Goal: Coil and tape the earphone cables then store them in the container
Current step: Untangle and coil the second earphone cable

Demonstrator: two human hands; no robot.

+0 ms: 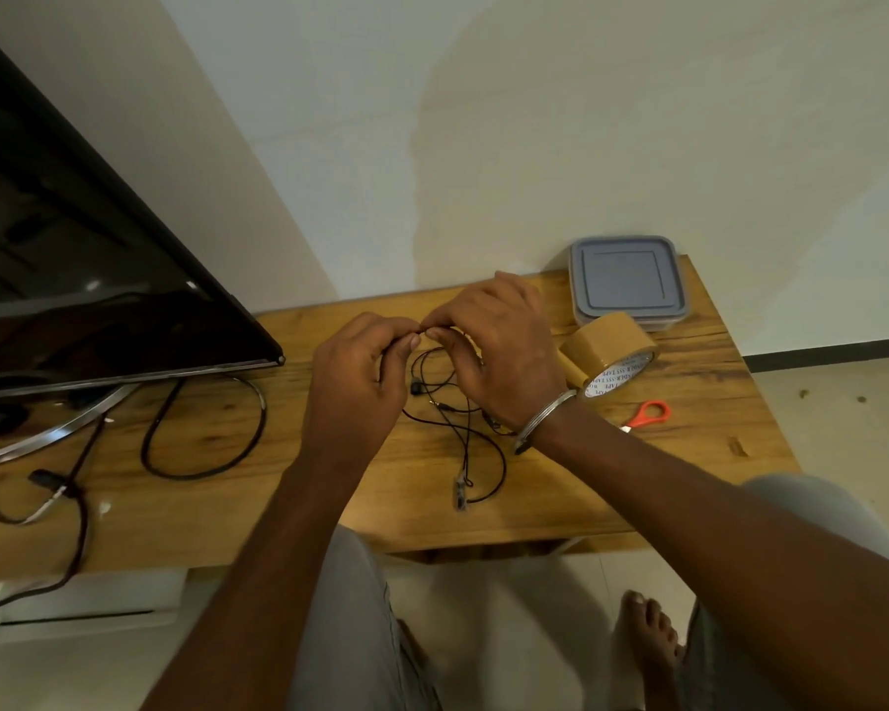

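Note:
A thin black earphone cable (470,443) lies in loose loops on the wooden table (689,433), its inline remote near the front edge. My left hand (360,374) and my right hand (499,346) meet above the loops, fingertips pinched together on the cable's upper end. A roll of brown tape (609,359) rests just right of my right wrist. The grey lidded container (627,282) stands behind it against the wall, lid on. Orange-handled scissors (650,414) lie by my right forearm, their blades partly hidden.
A large black television (73,259) on a curved metal stand fills the table's left part. Thick black power cords (201,433) loop in front of it. The table's right edge drops to a tiled floor.

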